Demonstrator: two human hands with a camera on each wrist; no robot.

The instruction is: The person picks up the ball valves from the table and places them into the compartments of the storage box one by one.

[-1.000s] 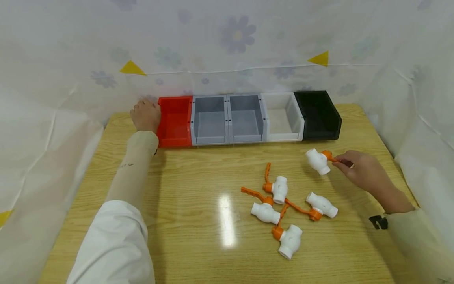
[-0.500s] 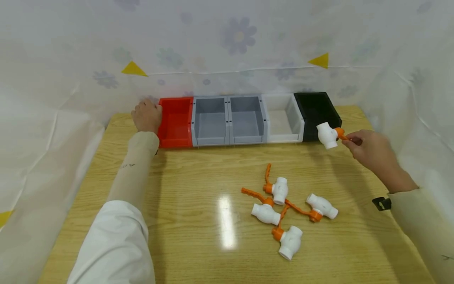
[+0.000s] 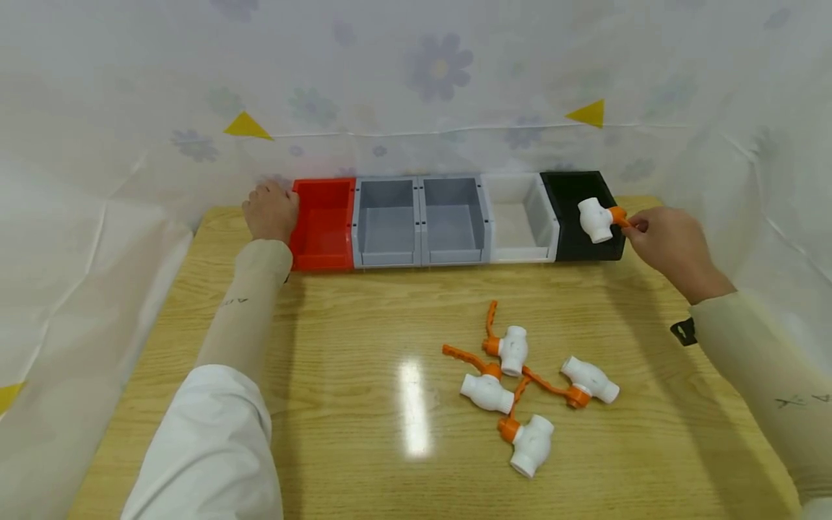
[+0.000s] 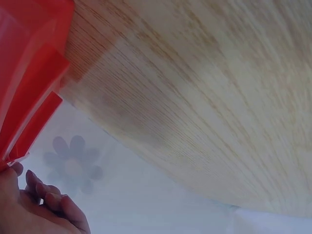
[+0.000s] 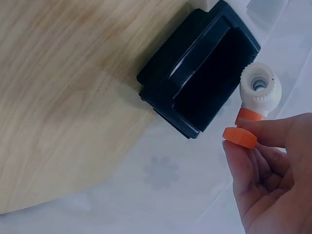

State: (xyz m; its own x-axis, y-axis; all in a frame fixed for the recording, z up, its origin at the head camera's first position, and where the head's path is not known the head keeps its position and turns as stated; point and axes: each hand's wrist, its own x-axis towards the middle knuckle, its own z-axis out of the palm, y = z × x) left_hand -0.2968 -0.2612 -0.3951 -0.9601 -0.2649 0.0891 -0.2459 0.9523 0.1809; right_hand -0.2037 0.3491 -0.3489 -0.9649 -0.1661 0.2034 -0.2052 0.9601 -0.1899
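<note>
In the head view, my right hand pinches the orange handle of a white ball valve over the black bin. The right wrist view shows thumb and fingers on the orange handle, with the valve's white body beside the bin's opening. My left hand rests against the left side of the red bin; its fingers look loosely curled in the left wrist view. Several more white valves with orange handles lie on the table, among them a ball valve nearest me.
Two grey bins and a white bin stand in a row between the red and black ones. The wooden table ends at a pale flowered sheet behind the bins.
My right hand has carried the ball valve up and away from me, from the table's right side to above the black bin. The left hand stays beside the red bin.
</note>
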